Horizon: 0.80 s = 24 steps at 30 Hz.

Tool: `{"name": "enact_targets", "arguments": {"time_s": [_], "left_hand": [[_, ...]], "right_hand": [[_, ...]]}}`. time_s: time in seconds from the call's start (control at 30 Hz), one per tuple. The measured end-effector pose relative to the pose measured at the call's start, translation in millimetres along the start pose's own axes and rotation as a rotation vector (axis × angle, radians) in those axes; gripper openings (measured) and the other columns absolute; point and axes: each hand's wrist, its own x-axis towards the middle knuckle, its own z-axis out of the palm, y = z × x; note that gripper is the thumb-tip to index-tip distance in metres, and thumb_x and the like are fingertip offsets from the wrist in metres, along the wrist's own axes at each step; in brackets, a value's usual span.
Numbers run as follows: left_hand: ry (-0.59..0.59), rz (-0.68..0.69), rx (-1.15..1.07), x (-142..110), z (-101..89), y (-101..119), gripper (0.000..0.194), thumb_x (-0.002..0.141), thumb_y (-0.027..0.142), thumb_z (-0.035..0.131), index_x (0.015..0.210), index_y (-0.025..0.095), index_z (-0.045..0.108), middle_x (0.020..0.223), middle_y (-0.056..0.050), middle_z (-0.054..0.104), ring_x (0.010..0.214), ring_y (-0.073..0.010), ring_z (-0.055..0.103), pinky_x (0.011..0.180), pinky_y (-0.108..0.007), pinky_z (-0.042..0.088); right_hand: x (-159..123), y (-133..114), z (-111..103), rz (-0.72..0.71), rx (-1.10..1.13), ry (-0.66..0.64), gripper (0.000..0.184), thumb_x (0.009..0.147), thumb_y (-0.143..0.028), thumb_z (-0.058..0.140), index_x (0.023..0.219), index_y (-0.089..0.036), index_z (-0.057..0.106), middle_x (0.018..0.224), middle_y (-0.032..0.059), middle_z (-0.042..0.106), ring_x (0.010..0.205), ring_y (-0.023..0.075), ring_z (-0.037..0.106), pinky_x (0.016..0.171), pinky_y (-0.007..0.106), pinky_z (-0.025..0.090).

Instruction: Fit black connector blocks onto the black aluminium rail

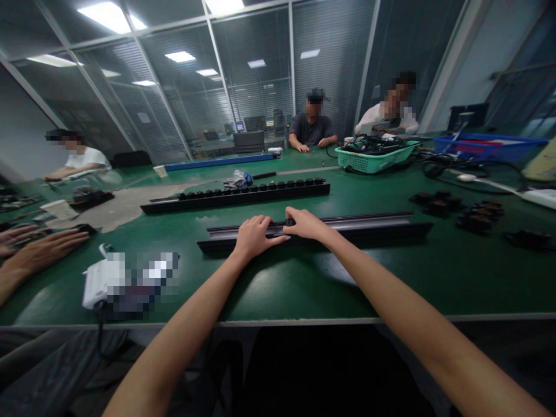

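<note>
A long black channel rail (pixel 373 230) lies crosswise on the green table in front of me, with a paler grey groove along its top. My left hand (pixel 254 236) grips the rail left of its middle, fingers over the far side and thumb along the near side. Just to the right, my right hand (pixel 304 223) pinches a small black part (pixel 289 222) at the groove; its lower side is hidden, so I cannot tell how deep it sits. Farther back, a second black rail (pixel 243 197) carries a row of several small black parts.
Loose black parts (pixel 482 217) lie at right. Behind stand a green basket (pixel 369 161) of cables and a blue tray (pixel 486 149). At left are a white adapter (pixel 98 284), a blurred-out flat object (pixel 147 284) and another person's hands (pixel 39 252). Several people sit around the table.
</note>
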Motion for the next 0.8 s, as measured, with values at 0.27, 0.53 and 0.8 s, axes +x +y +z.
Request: {"name": "enact_targets", "arguments": {"time_s": [0.27, 0.53, 0.8], "left_hand": [[0.001, -0.006, -0.005, 1, 0.1, 1, 0.066, 0.081, 0.080, 0.047, 0.102, 0.019, 0.064, 0.102, -0.010, 0.068, 0.096, -0.0269, 0.062, 0.081, -0.036, 0.046], [-0.003, -0.003, -0.007, 1, 1.1, 2, 0.069, 0.080, 0.081, 0.046, 0.105, 0.019, 0.063, 0.103, -0.010, 0.068, 0.098, -0.0270, 0.063, 0.083, -0.036, 0.046], [-0.001, -0.003, 0.005, 1, 0.2, 2, 0.068, 0.080, 0.081, 0.046, 0.103, 0.020, 0.063, 0.101, -0.010, 0.067, 0.096, -0.0270, 0.062, 0.084, -0.037, 0.046]], "right_hand": [[-2, 5, -6, 0.013, -0.014, -0.050, 0.027, 0.077, -0.038, 0.062, 0.098, -0.022, 0.054, 0.091, 0.0049, 0.067, 0.079, 0.0187, 0.057, 0.062, 0.025, 0.034], [-4, 9, -9, -0.002, -0.018, -0.063, 0.024, 0.079, -0.037, 0.061, 0.096, -0.022, 0.053, 0.093, 0.0052, 0.067, 0.079, 0.0187, 0.058, 0.062, 0.025, 0.035], [-2, 12, -11, -0.021, -0.015, -0.055, 0.025, 0.079, -0.036, 0.063, 0.096, -0.021, 0.053, 0.095, 0.0059, 0.066, 0.083, 0.0191, 0.057, 0.065, 0.025, 0.036]]}}
